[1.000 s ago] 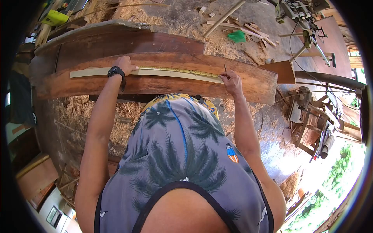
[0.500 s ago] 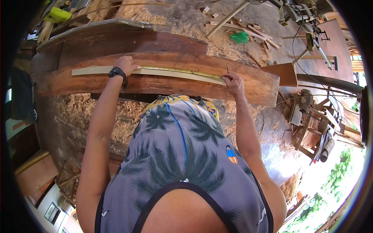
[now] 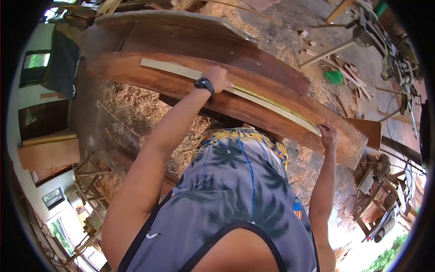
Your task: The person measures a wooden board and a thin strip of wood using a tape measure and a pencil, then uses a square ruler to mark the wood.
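the pale wooden strip [image 3: 172,69] lies lengthwise along the top face of a dark red-brown slab [image 3: 253,115], running from upper left down to the right. a yellow tape blade [image 3: 272,103] follows the strip's upper edge over its right half. the left hand [image 3: 218,78], with a black wristwatch [image 3: 204,84] on the wrist, sits on the strip near its middle, fingers laid on top and pressing down rather than closed round it. the right hand [image 3: 328,136] is at the strip's right end, fingers curled against it; whether it pinches anything cannot be told. a second dark plank [image 3: 204,41] lies just behind the slab. sawdust [image 3: 136,113] covers the floor below.
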`<action>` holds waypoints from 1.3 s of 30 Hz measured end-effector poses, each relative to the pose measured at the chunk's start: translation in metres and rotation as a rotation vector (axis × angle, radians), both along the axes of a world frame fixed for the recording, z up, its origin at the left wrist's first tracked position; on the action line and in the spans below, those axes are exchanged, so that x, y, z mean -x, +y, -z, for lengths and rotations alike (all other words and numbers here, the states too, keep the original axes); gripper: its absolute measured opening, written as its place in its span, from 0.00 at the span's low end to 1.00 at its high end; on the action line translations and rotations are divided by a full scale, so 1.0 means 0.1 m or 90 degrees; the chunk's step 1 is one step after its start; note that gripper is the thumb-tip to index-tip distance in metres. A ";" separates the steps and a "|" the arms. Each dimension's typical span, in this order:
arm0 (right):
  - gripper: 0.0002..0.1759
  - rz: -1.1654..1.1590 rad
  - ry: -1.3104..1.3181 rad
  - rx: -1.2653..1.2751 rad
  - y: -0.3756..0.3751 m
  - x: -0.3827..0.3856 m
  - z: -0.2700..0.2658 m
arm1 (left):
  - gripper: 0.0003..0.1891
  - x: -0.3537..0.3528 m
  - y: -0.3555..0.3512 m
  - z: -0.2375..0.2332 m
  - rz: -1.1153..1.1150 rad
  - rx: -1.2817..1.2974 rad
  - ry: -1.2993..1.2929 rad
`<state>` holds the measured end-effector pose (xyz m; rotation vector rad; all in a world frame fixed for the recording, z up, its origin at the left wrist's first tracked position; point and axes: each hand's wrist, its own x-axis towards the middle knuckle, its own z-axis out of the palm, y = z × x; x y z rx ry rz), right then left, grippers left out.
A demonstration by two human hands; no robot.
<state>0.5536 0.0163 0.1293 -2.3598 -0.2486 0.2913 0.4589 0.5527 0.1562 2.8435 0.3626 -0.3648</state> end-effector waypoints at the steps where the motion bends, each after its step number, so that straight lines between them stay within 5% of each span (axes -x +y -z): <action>1: 0.09 -0.009 -0.005 0.030 -0.03 0.00 0.02 | 0.24 0.02 0.03 -0.03 0.002 0.015 -0.002; 5: 0.09 0.007 0.016 0.074 0.04 0.00 -0.06 | 0.25 0.10 0.41 -0.16 -0.009 0.034 0.021; 20: 0.09 0.075 0.171 0.098 -0.02 -0.09 -0.05 | 0.25 0.78 4.18 -0.20 -0.109 0.073 0.097; 30: 0.10 0.096 0.179 0.148 -0.09 -0.12 0.06 | 0.23 0.76 4.63 0.03 -0.017 -0.066 0.103; 32: 0.10 0.088 0.183 0.166 -0.11 -0.13 0.02 | 0.26 0.67 4.64 -0.01 -0.045 -0.027 0.256; 39: 0.12 0.035 0.175 0.194 -0.13 -0.16 -0.02 | 0.26 0.54 4.62 -0.09 -0.027 -0.027 0.308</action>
